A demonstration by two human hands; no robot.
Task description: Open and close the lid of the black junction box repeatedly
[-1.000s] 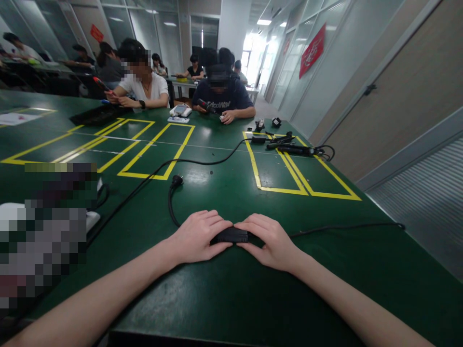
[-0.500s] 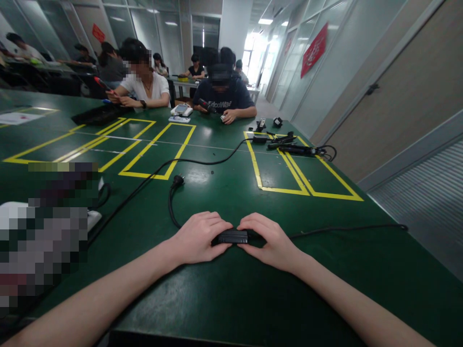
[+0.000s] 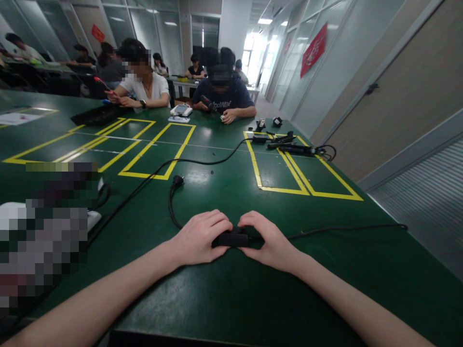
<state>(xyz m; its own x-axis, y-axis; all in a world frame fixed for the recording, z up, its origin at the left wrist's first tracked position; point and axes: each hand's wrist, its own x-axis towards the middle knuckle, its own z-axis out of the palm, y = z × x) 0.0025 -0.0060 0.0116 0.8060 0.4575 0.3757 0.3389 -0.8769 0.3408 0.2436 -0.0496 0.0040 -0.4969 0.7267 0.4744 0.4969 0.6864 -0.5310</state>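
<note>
A black power adapter brick (image 3: 231,237) lies on the green table (image 3: 224,299) just in front of me. My left hand (image 3: 198,238) grips its left end with curled fingers. My right hand (image 3: 271,241) grips its right end the same way. A black cord runs from the left end up to a plug (image 3: 177,181). Another thin black cable (image 3: 347,227) leaves the right end toward the table's right edge. Most of the brick is hidden under my fingers.
Yellow tape rectangles (image 3: 159,149) mark the table. A long black cable (image 3: 202,162) crosses it toward black tools (image 3: 289,144) at the far right. Two seated people (image 3: 222,99) work at the far edge. A blurred patch (image 3: 47,231) covers the left near side.
My fingers have curled tighter round the adapter's two ends, and the brick has tipped slightly. My arms have stayed where they were.
</note>
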